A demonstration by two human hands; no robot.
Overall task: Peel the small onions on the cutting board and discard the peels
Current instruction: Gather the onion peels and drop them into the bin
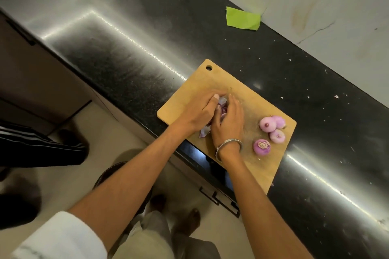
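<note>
Head view: While both hands crowd together at the middle of the cutting board (210, 82), a heap of purple peels (222, 109) sits squeezed between them.
Left hand (200, 111): it comes in from the left, fingers curled over the far side of the heap, thumb tip touching the topmost peel, gathering the scraps.
Right hand (228, 122): cupped against the near right side of the same heap, fingers bent round it; a metal bangle (228, 149) rings the wrist.
Stray peel (204, 132): one purple piece pokes out below the left wrist, near the board's front edge.
Peeled onions (271, 130): four pale pink bulbs, well to the right of the right hand, three touching in a cluster and one just beside them, nearer the person.
Cutting board: lies angled on the black countertop (315, 94), one corner overhanging the front edge.
Green tape (243, 18): stuck far back by the wall.
</note>
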